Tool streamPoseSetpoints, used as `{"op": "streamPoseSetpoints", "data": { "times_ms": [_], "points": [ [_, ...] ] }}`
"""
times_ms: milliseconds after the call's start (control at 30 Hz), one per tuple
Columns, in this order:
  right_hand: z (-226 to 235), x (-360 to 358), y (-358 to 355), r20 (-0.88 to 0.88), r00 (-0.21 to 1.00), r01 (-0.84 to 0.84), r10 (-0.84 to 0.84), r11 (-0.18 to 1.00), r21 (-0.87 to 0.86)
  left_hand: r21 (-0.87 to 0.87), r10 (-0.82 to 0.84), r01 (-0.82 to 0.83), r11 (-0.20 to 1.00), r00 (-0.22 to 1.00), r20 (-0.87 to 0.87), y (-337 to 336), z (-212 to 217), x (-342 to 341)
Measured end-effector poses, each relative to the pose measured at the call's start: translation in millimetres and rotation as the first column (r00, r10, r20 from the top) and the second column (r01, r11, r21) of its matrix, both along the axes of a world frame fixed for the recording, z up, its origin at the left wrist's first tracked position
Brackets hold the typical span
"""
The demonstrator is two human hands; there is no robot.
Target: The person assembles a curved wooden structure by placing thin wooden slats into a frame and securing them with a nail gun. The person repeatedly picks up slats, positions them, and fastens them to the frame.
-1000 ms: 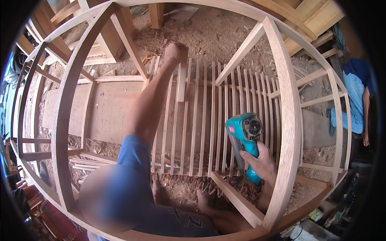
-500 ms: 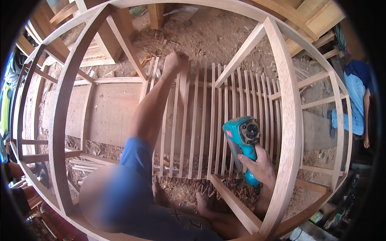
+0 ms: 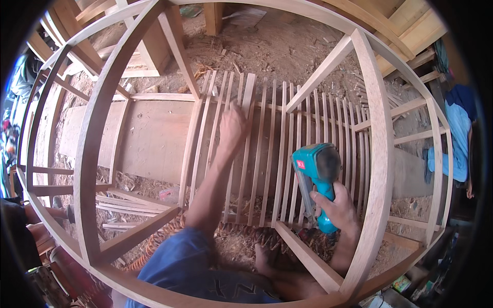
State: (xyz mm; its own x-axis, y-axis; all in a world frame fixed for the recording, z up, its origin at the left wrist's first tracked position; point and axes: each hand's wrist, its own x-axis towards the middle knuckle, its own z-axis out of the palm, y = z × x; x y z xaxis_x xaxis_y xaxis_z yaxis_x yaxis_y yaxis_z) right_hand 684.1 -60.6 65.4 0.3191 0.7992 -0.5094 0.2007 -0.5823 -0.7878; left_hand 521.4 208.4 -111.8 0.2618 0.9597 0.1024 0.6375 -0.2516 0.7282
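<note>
A thin pale wooden slat (image 3: 247, 110) lies under the left hand (image 3: 232, 124), whose fingers press flat on it, while the right hand (image 3: 336, 209) beside the slats is clamped around a teal nail gun (image 3: 316, 172).

Left hand (image 3: 232, 126) on wooden slat (image 3: 245, 138); right hand (image 3: 336, 210) gripping teal nail gun (image 3: 316, 177)

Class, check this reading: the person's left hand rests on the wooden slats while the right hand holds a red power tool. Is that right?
Not quite. The head view shows the power tool in the right hand is teal, not red. The rest holds: the left hand does rest on the wooden slats.
</note>
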Motion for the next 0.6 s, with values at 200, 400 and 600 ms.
{"op": "streamPoseSetpoints", "data": {
  "times_ms": [200,400,600],
  "points": [
    [12,8,42,0.122,0.984,-0.13,0.127,0.991,0.019,0.038,0.04,-0.048,0.998,0.983,0.179,-45,7,-11],
    [8,11,125,0.098,0.976,-0.204,0.196,0.976,0.079,-0.037,0.059,-0.054,0.998,0.991,0.122,-58,5,-15],
    [-28,-1,213,-0.018,0.973,-0.227,0.229,0.972,0.06,-0.074,0.041,-0.028,0.997,0.982,0.185,-69,2,-25]
  ]
}}
